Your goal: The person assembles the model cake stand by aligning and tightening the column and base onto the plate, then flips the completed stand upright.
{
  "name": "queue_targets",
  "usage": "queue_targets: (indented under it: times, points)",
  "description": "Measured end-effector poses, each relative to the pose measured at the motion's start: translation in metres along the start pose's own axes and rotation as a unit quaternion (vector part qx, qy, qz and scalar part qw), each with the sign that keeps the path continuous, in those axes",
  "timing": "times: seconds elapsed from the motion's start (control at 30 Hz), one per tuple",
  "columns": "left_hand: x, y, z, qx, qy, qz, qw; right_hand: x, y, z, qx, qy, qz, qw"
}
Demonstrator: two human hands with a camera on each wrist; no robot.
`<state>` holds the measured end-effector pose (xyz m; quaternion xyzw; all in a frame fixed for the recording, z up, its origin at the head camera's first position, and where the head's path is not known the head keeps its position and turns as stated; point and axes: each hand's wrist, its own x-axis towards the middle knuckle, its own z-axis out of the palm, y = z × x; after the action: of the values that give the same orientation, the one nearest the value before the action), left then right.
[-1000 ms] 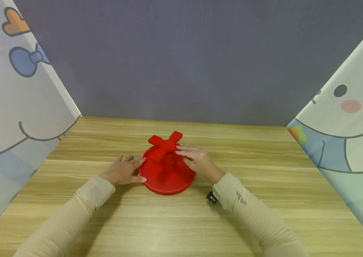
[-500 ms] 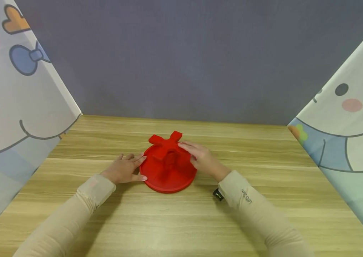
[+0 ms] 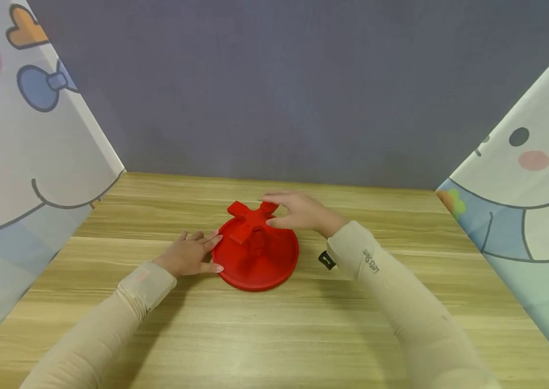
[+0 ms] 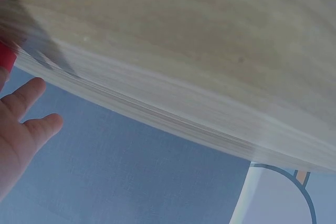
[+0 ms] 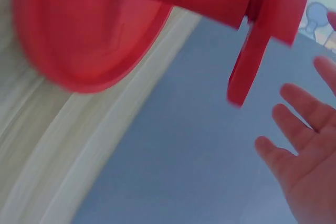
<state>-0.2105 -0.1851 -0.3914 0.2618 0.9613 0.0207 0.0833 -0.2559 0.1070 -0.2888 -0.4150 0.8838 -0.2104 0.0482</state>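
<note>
A red round dish [image 3: 255, 278] lies on the wooden table [image 3: 255, 335], a little left of the middle, with a red stem [image 3: 256, 246] rising from it to a four-armed red cross [image 3: 255, 218] on top. The step in hand looks like steadying the dish while working at the cross. The left hand [image 3: 188, 256] has its fingers and thumb spread wide against the dish's left rim, pressing rather than curled round it. The right hand [image 3: 305, 211] is at the cross's far right arm, thumb and fingers wide apart; the right wrist view shows a gap between them and the red arm, so it holds nothing. Any turn of the cross would, I judge, call for fingertips set against one arm while the left hand braces the rim. As for writing, the right sleeve [image 3: 391, 294] carries small dark letters that seem to read "Lets Slim". A small black device [image 3: 326, 260] sits just beside that cuff, its marking too small to read. I can make out no brand on the red parts.
</note>
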Motion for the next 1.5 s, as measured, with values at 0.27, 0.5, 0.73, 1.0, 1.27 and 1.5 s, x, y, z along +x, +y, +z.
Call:
queue_targets:
  times: [0.27, 0.5, 0.73, 1.0, 1.27, 1.5]
  points:
    - [0.006, 0.005, -0.001, 0.001, -0.010, -0.002, 1.0000, 0.017, -0.009, 0.010, -0.043, -0.078, -0.002, 0.9960]
    - [0.006, 0.006, -0.005, 0.000, -0.012, 0.001, 0.9999, 0.017, -0.009, 0.011, -0.063, -0.082, -0.001, 0.9947]
    - [0.006, 0.007, -0.004, -0.002, -0.013, 0.001, 0.9999, 0.018, -0.012, 0.013, -0.097, -0.075, 0.010, 0.9924]
    - [0.004, 0.006, -0.003, 0.005, -0.015, -0.005, 0.9999, 0.020, -0.013, 0.012, -0.106, -0.096, 0.034, 0.9892]
    - [0.000, 0.003, -0.001, 0.004, -0.011, -0.007, 0.9999, 0.018, -0.013, 0.010, -0.069, -0.107, 0.045, 0.9909]
    - [0.000, 0.000, 0.000, 0.001, -0.003, -0.004, 1.0000, 0.013, -0.004, 0.004, -0.045, 0.024, 0.041, 0.9979]
